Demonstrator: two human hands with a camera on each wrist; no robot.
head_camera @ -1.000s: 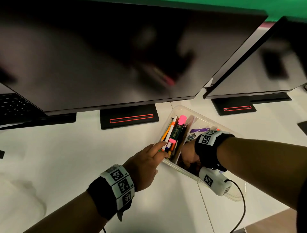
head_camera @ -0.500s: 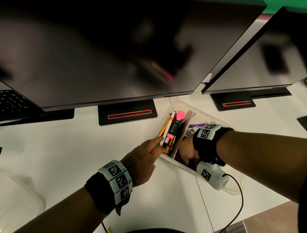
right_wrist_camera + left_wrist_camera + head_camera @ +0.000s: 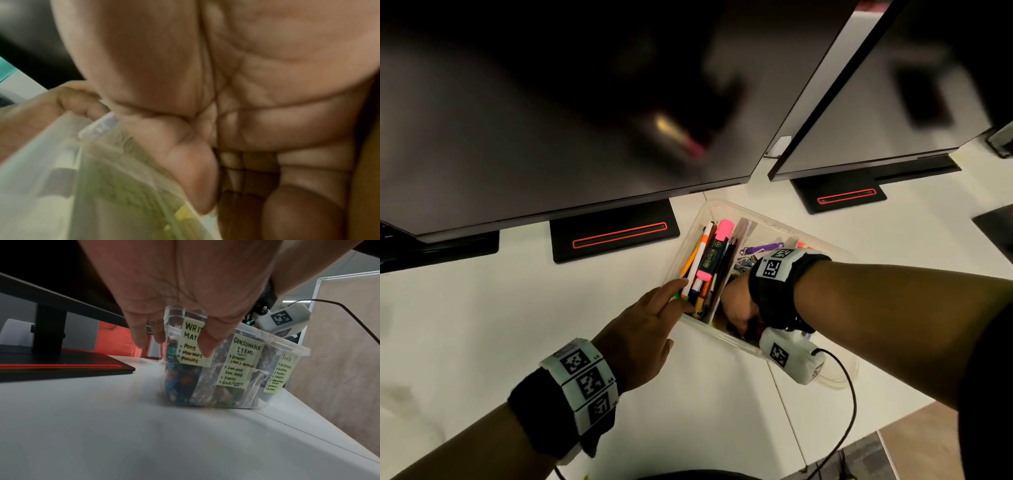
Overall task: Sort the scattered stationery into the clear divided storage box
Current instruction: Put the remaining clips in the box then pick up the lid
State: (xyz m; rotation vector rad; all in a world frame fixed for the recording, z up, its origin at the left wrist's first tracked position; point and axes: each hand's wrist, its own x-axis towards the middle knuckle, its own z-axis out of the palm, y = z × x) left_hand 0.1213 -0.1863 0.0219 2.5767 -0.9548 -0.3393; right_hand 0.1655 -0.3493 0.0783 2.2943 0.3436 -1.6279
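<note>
— Nearly done? Desk (image 3: 482, 325) looks bare.
— Seemingly. Pens (image 3: 705, 263) fill the clear box (image 3: 835, 383); left hand (image 3: 643, 329), fingers straight, touches its wall; right hand (image 3: 736, 301) reaches inside, grip hidden.

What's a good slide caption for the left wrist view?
Left hand at the front of the clear divided storage box, above labels for writing materials, consumable items and tools.

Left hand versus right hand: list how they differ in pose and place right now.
The left hand lies outside the clear box, fingers straight against its near wall; the right hand reaches down inside a middle compartment. The left hand's fingers show plainly; the right hand's fingers are hidden, so its grip is unclear. Both wear black wristbands with tags.
</note>
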